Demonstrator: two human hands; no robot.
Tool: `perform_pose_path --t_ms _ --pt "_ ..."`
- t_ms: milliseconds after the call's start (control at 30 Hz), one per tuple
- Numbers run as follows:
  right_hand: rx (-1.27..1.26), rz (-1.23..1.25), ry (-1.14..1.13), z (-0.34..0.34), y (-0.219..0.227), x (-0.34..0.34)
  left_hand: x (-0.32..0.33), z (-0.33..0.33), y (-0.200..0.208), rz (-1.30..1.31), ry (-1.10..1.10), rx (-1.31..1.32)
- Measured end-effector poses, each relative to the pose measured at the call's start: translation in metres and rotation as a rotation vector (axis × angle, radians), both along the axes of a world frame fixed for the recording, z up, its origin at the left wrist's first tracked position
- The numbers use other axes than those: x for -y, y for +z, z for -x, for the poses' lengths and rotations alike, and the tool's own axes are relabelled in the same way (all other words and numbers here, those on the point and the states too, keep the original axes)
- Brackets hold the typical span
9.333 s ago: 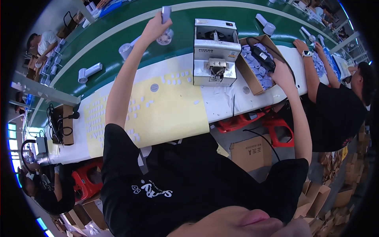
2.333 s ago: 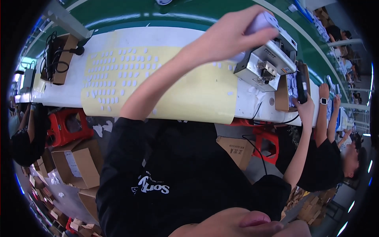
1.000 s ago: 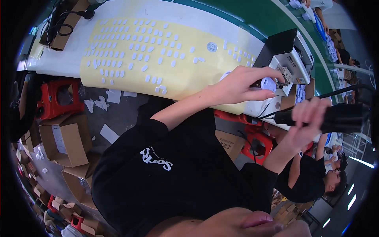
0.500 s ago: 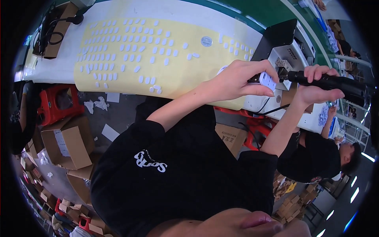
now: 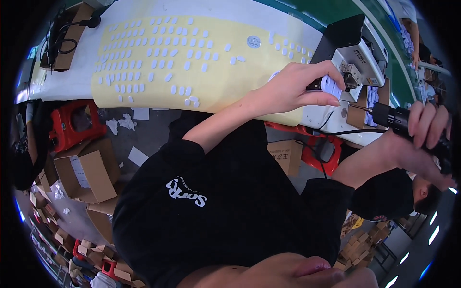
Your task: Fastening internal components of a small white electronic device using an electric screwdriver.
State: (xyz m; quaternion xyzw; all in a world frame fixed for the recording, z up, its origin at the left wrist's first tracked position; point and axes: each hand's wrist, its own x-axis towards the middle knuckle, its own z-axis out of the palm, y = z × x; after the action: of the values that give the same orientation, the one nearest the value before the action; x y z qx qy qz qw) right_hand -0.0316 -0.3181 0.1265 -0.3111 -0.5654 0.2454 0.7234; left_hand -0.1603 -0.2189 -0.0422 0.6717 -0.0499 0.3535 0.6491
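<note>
Across the upper part of the head view runs a long white workbench point(image 5: 72, 84), with a green conveyor belt point(image 5: 379, 21) beyond its far edge. Most of the bench top is covered by a large yellow sheet point(image 5: 211, 91) bearing rows of small pale oval pieces point(image 5: 144, 62) and one round grey disc point(image 5: 253, 42). At the right end of the sheet stands a white benchtop machine with a black top point(image 5: 353, 45); an open brown carton point(image 5: 357, 115) sits just beside it, toward the person. At the bench's far left corner lies a cardboard tray holding black cables point(image 5: 62, 43).

Below the bench edge, a red plastic stool point(image 5: 74, 122) stands at left, near several open cardboard boxes point(image 5: 84, 168) and scraps of white paper point(image 5: 127, 122) on the grey floor. A second red stool point(image 5: 324, 149) and a brown box point(image 5: 285, 156) stand under the bench at centre right, partly hidden by the person's arms.

The left hand point(image 5: 297, 89) reaches over the sheet's right edge, thumb and fingers pinched on a small white part point(image 5: 331, 86) held just in front of the machine's front face; the hand hides the lower half of that part. The right hand point(image 5: 422, 139), at the right rim, is wrapped around a black electric screwdriver point(image 5: 391, 117) whose tip points toward the machine and stays apart from the white part. A black cable point(image 5: 345, 130) runs from the bench edge toward that hand. A co-worker in black point(image 5: 389, 199) sits beyond the right forearm.
</note>
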Motion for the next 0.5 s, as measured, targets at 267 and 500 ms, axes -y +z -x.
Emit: perform_pose_path --t_ms 267,500 --pt "0.132 -0.078 0.103 0.037 0.007 -0.039 0.002 0.000 0.002 0.010 0.022 0.005" --pt "-0.002 0.102 0.169 0.012 -0.006 -0.038 -0.001 0.001 0.001 0.003 -0.005 0.008"
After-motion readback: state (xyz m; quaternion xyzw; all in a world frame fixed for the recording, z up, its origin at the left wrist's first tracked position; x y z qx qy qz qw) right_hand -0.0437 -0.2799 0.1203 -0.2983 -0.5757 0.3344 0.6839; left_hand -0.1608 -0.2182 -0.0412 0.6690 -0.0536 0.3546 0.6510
